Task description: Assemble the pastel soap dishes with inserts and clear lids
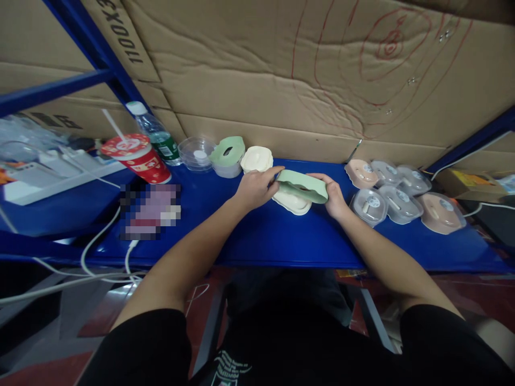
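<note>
Both my hands grip a pale green plastic cover (302,179), tilted so that its hollow underside partly shows. My left hand (257,188) pinches its left end, and my right hand (336,197) closes round the right end. Just below the cover, a cream plastic piece with a wavy rim (293,203) rests on the blue table; whether the two touch I cannot tell. Beyond my left hand stands another cream piece (258,158). Beside that, a similar green cover with a dark slot (228,151) sits on a translucent container (227,170).
At the right stand several lidded boxes, some clear (369,206) and some peach (441,213). A clear round container (197,153), a water bottle (161,136) and a red cup with a straw (140,161) line the left. White cables (85,254) hang at the table edge; cardboard (241,69) walls the back.
</note>
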A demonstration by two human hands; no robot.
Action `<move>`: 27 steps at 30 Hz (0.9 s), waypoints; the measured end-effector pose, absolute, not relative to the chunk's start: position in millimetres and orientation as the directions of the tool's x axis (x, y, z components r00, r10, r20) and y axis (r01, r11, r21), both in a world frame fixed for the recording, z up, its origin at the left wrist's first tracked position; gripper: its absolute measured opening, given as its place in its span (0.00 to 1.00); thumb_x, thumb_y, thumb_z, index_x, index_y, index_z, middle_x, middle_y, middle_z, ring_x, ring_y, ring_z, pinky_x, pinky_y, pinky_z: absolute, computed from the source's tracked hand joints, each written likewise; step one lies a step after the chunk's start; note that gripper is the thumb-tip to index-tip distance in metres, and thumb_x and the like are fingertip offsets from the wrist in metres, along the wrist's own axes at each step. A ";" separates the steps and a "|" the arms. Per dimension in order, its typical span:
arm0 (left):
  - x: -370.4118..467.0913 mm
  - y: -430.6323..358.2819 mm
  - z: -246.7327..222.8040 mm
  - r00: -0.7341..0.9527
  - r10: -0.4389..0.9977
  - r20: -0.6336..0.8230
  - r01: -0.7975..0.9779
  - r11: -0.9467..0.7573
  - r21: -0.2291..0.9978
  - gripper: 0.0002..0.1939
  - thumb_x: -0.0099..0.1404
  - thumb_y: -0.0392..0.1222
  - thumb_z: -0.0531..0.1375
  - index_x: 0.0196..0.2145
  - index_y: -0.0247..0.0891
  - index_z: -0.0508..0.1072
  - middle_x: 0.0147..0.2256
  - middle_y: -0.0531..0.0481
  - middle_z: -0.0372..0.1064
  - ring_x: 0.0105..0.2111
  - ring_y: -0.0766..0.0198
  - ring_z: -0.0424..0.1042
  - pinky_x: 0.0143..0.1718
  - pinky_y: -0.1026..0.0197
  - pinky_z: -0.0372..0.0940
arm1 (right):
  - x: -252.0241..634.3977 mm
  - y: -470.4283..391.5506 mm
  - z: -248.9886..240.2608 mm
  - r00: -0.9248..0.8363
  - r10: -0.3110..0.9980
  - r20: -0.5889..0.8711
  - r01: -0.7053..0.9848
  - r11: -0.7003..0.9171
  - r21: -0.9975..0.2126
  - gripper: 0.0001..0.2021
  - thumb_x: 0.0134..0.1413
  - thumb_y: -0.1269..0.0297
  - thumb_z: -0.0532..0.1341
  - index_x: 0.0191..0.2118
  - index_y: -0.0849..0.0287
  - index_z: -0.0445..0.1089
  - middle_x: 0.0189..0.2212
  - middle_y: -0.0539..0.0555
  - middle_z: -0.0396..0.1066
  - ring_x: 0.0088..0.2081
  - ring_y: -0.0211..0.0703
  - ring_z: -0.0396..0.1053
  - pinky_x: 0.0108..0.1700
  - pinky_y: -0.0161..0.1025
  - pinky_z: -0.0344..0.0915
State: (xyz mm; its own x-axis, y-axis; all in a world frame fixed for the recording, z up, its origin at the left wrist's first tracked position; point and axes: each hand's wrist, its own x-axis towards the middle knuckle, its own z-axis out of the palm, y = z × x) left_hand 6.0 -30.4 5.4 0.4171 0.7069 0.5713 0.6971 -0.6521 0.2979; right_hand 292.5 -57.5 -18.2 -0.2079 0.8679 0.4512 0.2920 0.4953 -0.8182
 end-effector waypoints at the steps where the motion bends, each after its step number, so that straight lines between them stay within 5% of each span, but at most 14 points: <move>1: 6.5 -30.1 5.4 0.363 0.736 0.572 0.707 -0.617 0.345 0.25 0.71 0.41 0.58 0.64 0.44 0.75 0.33 0.49 0.80 0.34 0.56 0.79 0.40 0.53 0.70 | 291.6 -57.1 -19.4 -0.205 0.869 0.451 0.277 0.494 -0.824 0.51 0.57 0.14 0.41 0.60 0.50 0.75 0.53 0.61 0.80 0.53 0.63 0.80 0.51 0.61 0.79; 7: -23.3 -3.5 16.5 -0.204 0.849 0.487 0.560 -0.307 0.770 0.28 0.70 0.42 0.60 0.67 0.43 0.67 0.29 0.53 0.73 0.30 0.58 0.77 0.34 0.58 0.68 | 291.2 -56.5 -16.2 -0.261 0.817 0.514 0.353 0.577 -0.737 0.42 0.62 0.25 0.59 0.69 0.51 0.66 0.54 0.63 0.79 0.51 0.59 0.81 0.57 0.62 0.77; 12: -67.5 29.8 24.4 -0.514 0.772 0.374 0.377 -0.188 0.907 0.28 0.70 0.37 0.60 0.66 0.34 0.64 0.26 0.56 0.68 0.27 0.61 0.73 0.32 0.59 0.66 | 292.7 -57.6 -12.7 -0.420 0.773 0.476 0.546 0.634 -0.548 0.39 0.62 0.30 0.65 0.68 0.50 0.69 0.58 0.63 0.77 0.58 0.64 0.76 0.63 0.69 0.71; 23: -86.5 47.9 10.4 -0.598 0.763 0.247 0.312 -0.063 0.948 0.17 0.67 0.37 0.54 0.52 0.35 0.73 0.23 0.55 0.65 0.23 0.62 0.69 0.30 0.62 0.66 | 293.9 -57.3 -13.1 -0.513 0.764 0.392 0.588 0.645 -0.488 0.37 0.63 0.30 0.63 0.68 0.48 0.70 0.62 0.63 0.73 0.64 0.67 0.71 0.66 0.71 0.68; 27: -91.4 37.3 16.0 -0.533 0.751 0.391 0.525 -0.069 0.848 0.11 0.71 0.46 0.56 0.37 0.39 0.74 0.24 0.50 0.67 0.30 0.56 0.73 0.36 0.56 0.69 | 294.0 -57.3 -13.4 -0.523 0.760 0.386 0.584 0.649 -0.488 0.36 0.64 0.31 0.63 0.68 0.49 0.70 0.62 0.63 0.73 0.64 0.67 0.71 0.67 0.71 0.68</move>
